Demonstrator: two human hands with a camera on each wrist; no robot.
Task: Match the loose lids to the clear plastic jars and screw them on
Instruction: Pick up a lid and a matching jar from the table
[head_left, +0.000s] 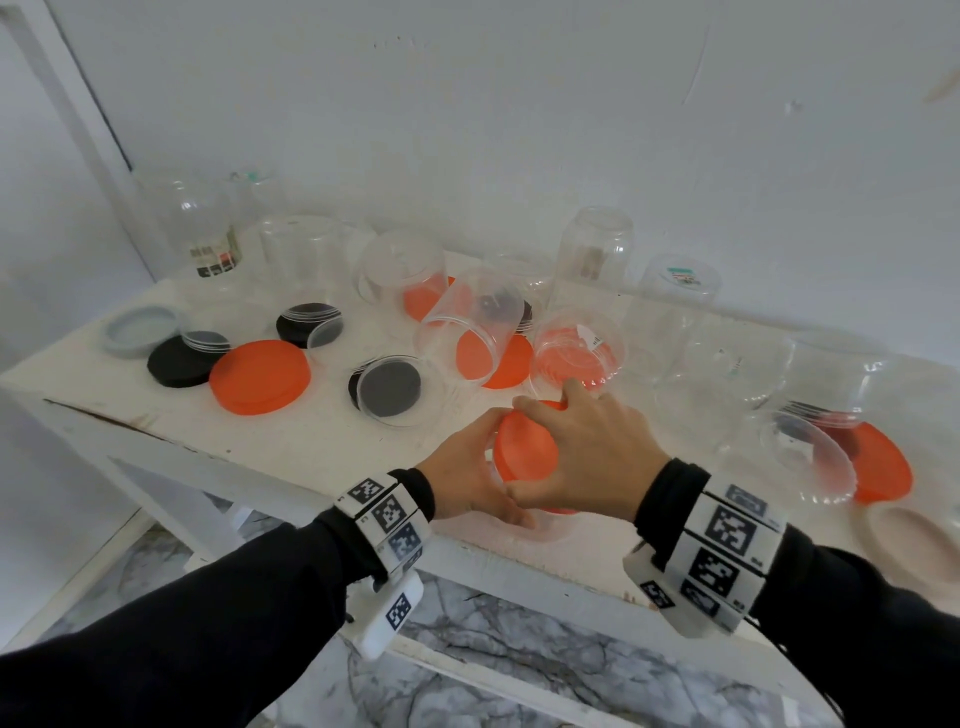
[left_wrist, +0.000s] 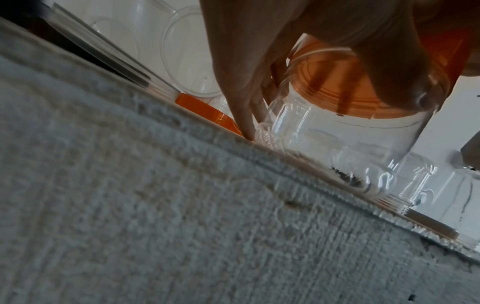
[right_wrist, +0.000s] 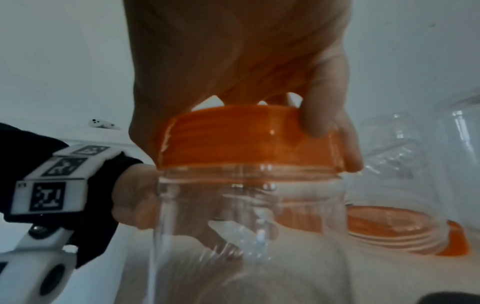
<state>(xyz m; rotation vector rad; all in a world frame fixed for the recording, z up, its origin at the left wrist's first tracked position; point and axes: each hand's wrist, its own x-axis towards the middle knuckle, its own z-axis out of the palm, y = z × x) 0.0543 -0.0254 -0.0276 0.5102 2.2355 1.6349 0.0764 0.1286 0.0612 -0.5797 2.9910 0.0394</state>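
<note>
Both hands are working at the near edge of the white table (head_left: 156, 415): the right hand (head_left: 582, 457) is gripping the orange lid (right_wrist: 246, 139) from above while the left hand (head_left: 462, 478) is wrapping its fingers round the clear jar (right_wrist: 246, 236) standing beneath. If the lid is sitting crooked, it may cross-thread, or the smooth, thin, see-through jar may slip in the grip.

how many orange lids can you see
6. One lid on the front jar, one bare at left, three mid-table under or behind clear jars, one at far right. Others may be hidden.
</note>
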